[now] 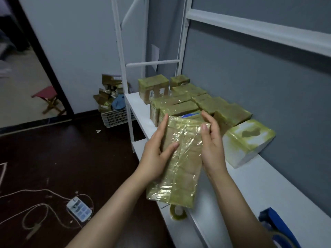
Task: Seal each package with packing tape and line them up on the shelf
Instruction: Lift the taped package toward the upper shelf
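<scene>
I hold a long brown package (180, 163) wrapped in shiny yellowish tape over the front edge of the white shelf (279, 187). My left hand (157, 154) grips its left side, thumb across the top face. My right hand (212, 144) grips its right side, thumb pressing the far corner. A roll of packing tape (177, 213) stands on the shelf edge, half hidden under the package's near end. Several taped packages (231, 114) lie in rows on the shelf beyond my hands. The nearest is a white one (248, 140) with a tape-wrapped top.
A blue-handled object (275, 224) lies on the shelf at the near right. A white crate (116, 117) of more packages stands on the dark floor by the shelf's far end. A power strip (78, 209) with cables lies on the floor at left. A small stool (50, 100) stands past the doorway.
</scene>
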